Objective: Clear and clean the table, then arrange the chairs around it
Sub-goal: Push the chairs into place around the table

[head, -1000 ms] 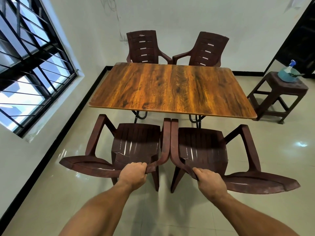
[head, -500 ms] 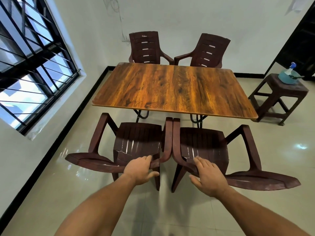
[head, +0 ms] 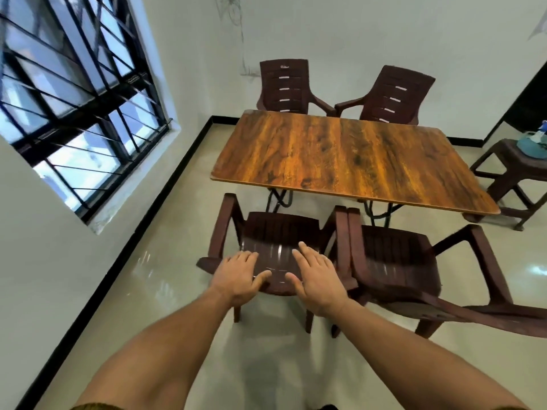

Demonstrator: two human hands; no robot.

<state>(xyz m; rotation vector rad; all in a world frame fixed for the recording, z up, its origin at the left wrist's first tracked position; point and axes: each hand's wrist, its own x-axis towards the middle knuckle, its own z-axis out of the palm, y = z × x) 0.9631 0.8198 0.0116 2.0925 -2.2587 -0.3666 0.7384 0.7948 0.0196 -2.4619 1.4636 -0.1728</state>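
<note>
Chairs: four dark brown plastic armchairs, in two pairs.
Near pair: near left chair [head: 281, 229] and near right chair [head: 396, 255] stood side by side at the near long edge of the worktop [head: 349, 155], with their inner armrests just beside each other.
Far pair: far left chair [head: 284, 87] and far right chair [head: 393, 96] stood at the far long edge, close to the wall.
Worktop: one, wood-grained, between the two pairs.
Hands: two. The left hand [head: 236, 276] and right hand [head: 318, 279] lay palm down, side by side, over the near left chair's backrest.
Fingers: straight and spread on both hands, released, grasping nothing. Whether they touched the backrest could not be told.
Stool: one brown stool [head: 509, 170] stood right of the worktop and carried one teal object [head: 532, 146].
Window: one barred window [head: 74, 93] in the left wall.
</note>
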